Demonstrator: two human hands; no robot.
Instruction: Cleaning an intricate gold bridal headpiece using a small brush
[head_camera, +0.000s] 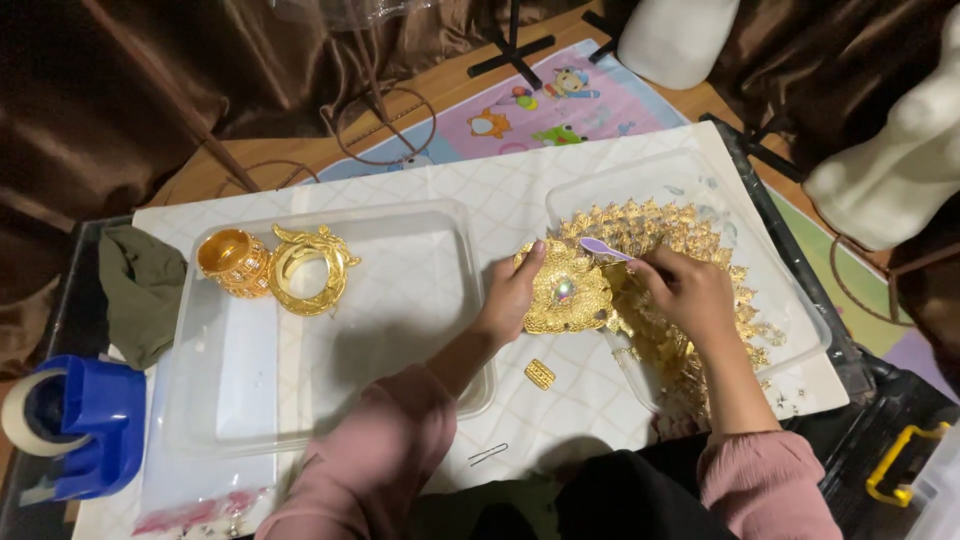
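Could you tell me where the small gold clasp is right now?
The clasp lies on the white board, between the two trays, just below the left hand.

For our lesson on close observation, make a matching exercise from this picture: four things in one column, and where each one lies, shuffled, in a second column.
Things:
1. two ornate gold bangles
2. blue plastic tape dispenser
3. small gold rectangular piece
4. slim lilac plastic tool

Places:
A. held in the right hand over the large gold filigree ornament
B. in the far left corner of the clear plastic tray
C. at the table's left edge
D. on the white cloth, near the left hand

Pairs: 1-B, 2-C, 3-D, 4-A
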